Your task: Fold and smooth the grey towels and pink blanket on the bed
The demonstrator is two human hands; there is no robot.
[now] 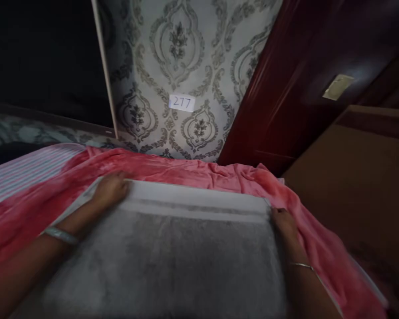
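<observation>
A grey towel [173,252] with a pale band along its far edge lies spread over a pink blanket [193,170] on a bed. My left hand [111,189] rests on the towel's far left corner, fingers curled down over the edge. My right hand [283,223] grips the far right corner, fingers closed on the cloth. Both wrists wear thin bangles.
Patterned grey wallpaper [186,53] with a small white label reading 277 [182,103] rises behind the bed. A dark red wooden door [286,88] stands to the right, a brown floor [352,186] below it. A striped sheet [26,168] shows at the left.
</observation>
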